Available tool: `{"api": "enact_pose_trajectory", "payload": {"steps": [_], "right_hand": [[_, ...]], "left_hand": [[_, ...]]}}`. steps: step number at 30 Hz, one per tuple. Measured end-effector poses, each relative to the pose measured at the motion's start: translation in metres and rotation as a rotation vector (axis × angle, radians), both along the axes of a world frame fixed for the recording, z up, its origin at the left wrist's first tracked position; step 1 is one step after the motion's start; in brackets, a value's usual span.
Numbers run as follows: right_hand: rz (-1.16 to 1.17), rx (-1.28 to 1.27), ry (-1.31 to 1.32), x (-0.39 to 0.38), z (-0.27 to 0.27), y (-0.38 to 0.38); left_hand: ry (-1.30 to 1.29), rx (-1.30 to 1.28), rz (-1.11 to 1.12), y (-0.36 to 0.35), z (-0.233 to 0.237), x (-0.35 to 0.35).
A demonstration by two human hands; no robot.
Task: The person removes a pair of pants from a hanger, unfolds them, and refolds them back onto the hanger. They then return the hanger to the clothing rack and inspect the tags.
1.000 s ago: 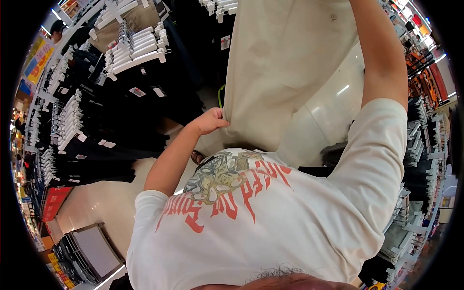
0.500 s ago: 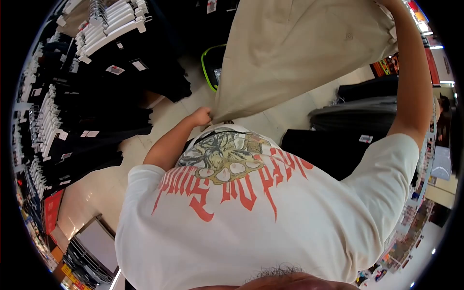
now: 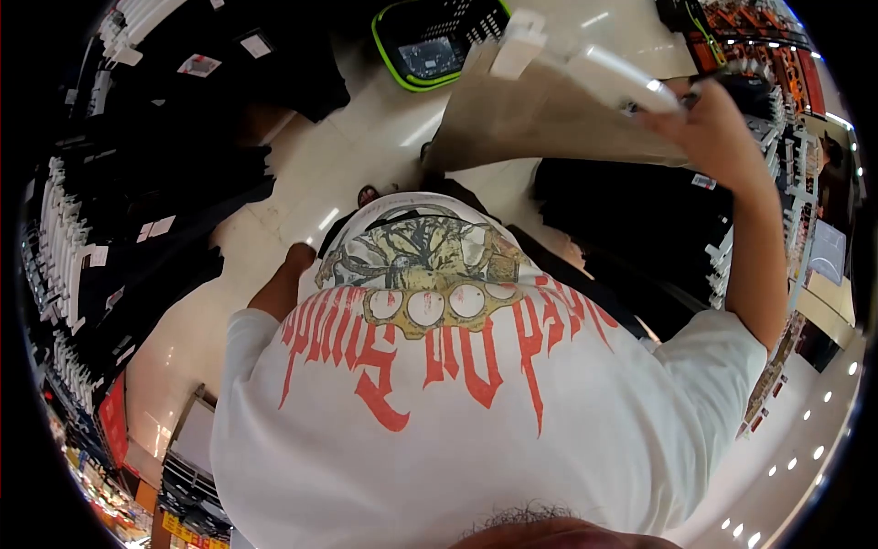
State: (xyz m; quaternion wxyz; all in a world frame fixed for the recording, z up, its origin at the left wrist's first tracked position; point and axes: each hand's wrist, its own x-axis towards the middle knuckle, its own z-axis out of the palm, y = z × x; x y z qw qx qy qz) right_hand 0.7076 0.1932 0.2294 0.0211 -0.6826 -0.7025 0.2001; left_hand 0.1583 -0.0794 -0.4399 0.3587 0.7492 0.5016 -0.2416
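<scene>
My right hand [image 3: 709,128], raised at the upper right, is closed around a white hanger [image 3: 613,78]; motion blurs both slightly. From the hanger a beige garment [image 3: 540,119] hangs down, probably trousers, though its shape is too foreshortened to be sure. A white clip end [image 3: 519,46] of the hanger sticks out over the cloth. My left hand [image 3: 300,257] is low beside my left hip, away from the garment, and its fingers cannot be made out.
A black basket with a green rim [image 3: 416,84] stands on the tiled floor [image 3: 311,174] ahead, with a dark packet inside. Racks of dark clothes [image 3: 192,178] line the left. More dark clothes [image 3: 631,210] hang on the right. A grey-topped stand [image 3: 192,430] is at lower left.
The left hand has let go of the garment's lower end and dropped to my side. My right hand has come lower, swinging the hanger and cloth, and the basket shows more fully.
</scene>
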Motion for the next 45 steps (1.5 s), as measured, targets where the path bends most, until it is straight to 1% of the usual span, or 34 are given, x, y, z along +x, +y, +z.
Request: {"api": "enact_pose_trajectory", "payload": {"steps": [1,2,4,6,8,10,11,12,13,16,17,18,20,23,26,27,30,31,34,35,38,41,44,45], "right_hand": [[0.076,-0.098,-0.058,-0.007,-0.007,-0.009],[0.155,-0.196,-0.113,-0.011,-0.017,-0.018],[0.166,-0.271,-0.088,-0.022,-0.037,-0.046],[0.297,-0.183,-0.005,-0.022,-0.067,-0.078],[0.261,-0.256,0.211,-0.031,-0.091,-0.108],[0.321,-0.349,0.240,-0.046,-0.104,-0.134],[0.261,-0.481,0.269,-0.055,-0.105,-0.144],[0.245,-0.497,0.326,-0.057,-0.114,-0.159],[0.253,-0.535,0.376,-0.060,-0.121,-0.168],[0.246,-0.590,0.488,-0.066,-0.140,-0.196],[0.222,-0.602,0.541,-0.069,-0.146,-0.206],[0.196,-0.615,0.596,-0.071,-0.152,-0.216],[0.227,-0.594,0.617,-0.073,-0.162,-0.226],[0.236,-0.625,0.611,-0.073,-0.166,-0.225],[0.257,-0.695,0.587,-0.072,-0.165,-0.217],[0.243,-0.731,0.598,-0.071,-0.164,-0.216],[0.249,-0.766,0.610,-0.068,-0.168,-0.220],[0.251,-0.766,0.608,-0.068,-0.168,-0.222],[0.254,-0.759,0.597,-0.067,-0.167,-0.222],[0.254,-0.757,0.595,-0.067,-0.167,-0.222],[0.266,-0.751,0.582,-0.066,-0.167,-0.222],[0.276,-0.754,0.552,-0.067,-0.166,-0.222],[0.286,-0.735,0.520,-0.069,-0.163,-0.222],[0.291,-0.722,0.509,-0.069,-0.162,-0.222]], "left_hand": [[0.076,-0.064,-0.110,-0.042,-0.042,-0.023],[0.062,-0.130,0.070,-0.067,-0.044,-0.037],[0.049,-0.234,0.300,-0.082,-0.007,-0.044],[-0.008,-0.272,0.445,-0.076,0.034,-0.043],[-0.085,-0.286,0.557,-0.064,0.060,-0.036],[-0.178,-0.296,0.676,-0.045,0.086,-0.022],[-0.228,-0.302,0.740,-0.036,0.096,-0.013],[-0.280,-0.309,0.803,-0.027,0.107,-0.004],[-0.333,-0.313,0.863,-0.020,0.106,-0.002],[-0.567,-0.495,1.297,-0.017,0.079,-0.002],[-0.608,-0.524,1.370,-0.017,0.073,-0.002],[-0.565,-0.467,1.297,-0.013,0.078,-0.001],[-0.480,-0.356,1.145,-0.003,0.093,-0.001],[-0.383,-0.421,1.094,-0.001,0.092,-0.023],[-0.395,-0.402,1.059,-0.007,0.093,-0.049],[-0.353,-0.374,1.000,-0.006,0.096,-0.054],[-0.321,-0.408,1.073,-0.017,0.109,-0.057],[-0.249,-0.343,0.866,-0.010,0.133,-0.047],[-0.487,-0.528,1.099,-0.031,0.091,-0.068],[-0.308,-0.524,1.078,-0.036,0.087,-0.058],[-0.545,-0.627,1.392,-0.020,0.106,-0.039],[-0.562,-0.588,1.357,-0.014,0.112,-0.020],[-0.538,-0.514,1.238,-0.020,0.094,-0.018],[-0.563,-0.532,1.307,-0.025,0.082,-0.019]]}}
